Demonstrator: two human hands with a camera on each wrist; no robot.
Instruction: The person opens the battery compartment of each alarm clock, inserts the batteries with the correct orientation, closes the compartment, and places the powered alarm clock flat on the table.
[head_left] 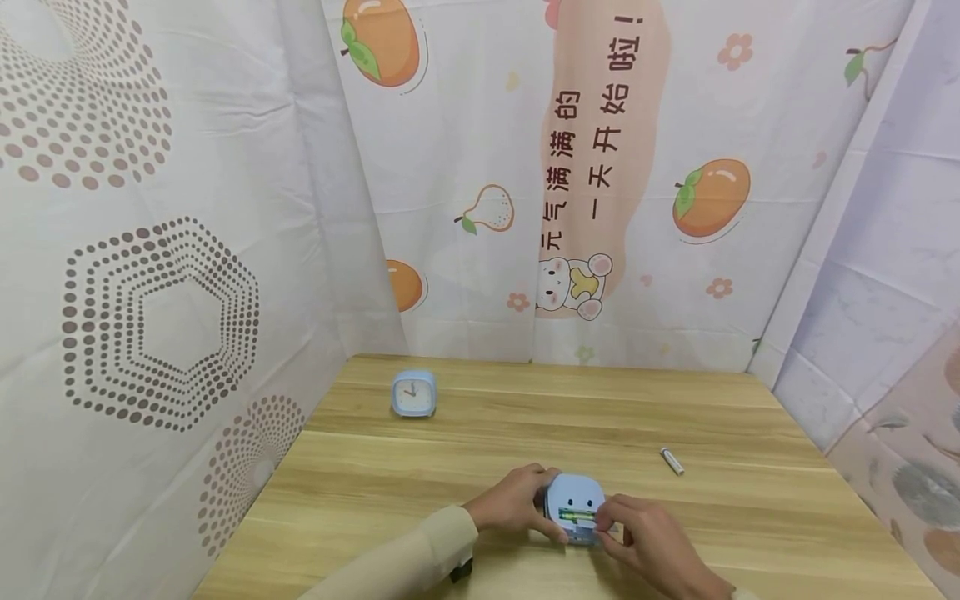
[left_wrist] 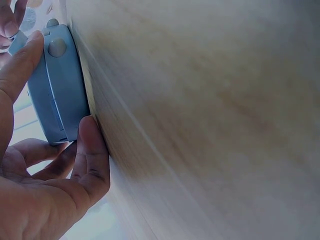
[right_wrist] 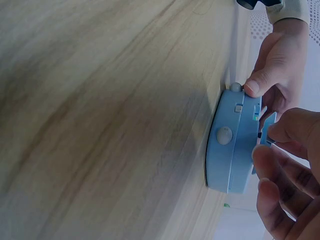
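Note:
A light blue alarm clock (head_left: 574, 488) lies face down on the table, its back turned up. A green battery (head_left: 576, 516) sits in the open compartment in its back. My left hand (head_left: 517, 502) grips the clock from the left side, thumb on the near edge and fingers round the far edge. My right hand (head_left: 647, 537) is at the clock's right side. Between its thumb and fingers it pinches a small blue battery cover (right_wrist: 268, 129), tilted up beside the compartment. The fingers hide part of the cover.
Another light blue clock (head_left: 413, 394) stands upright at the back left of the wooden table (head_left: 510, 417). A loose white battery (head_left: 672, 461) lies to the right. Printed curtains (head_left: 465, 283) hang behind the table and along both sides.

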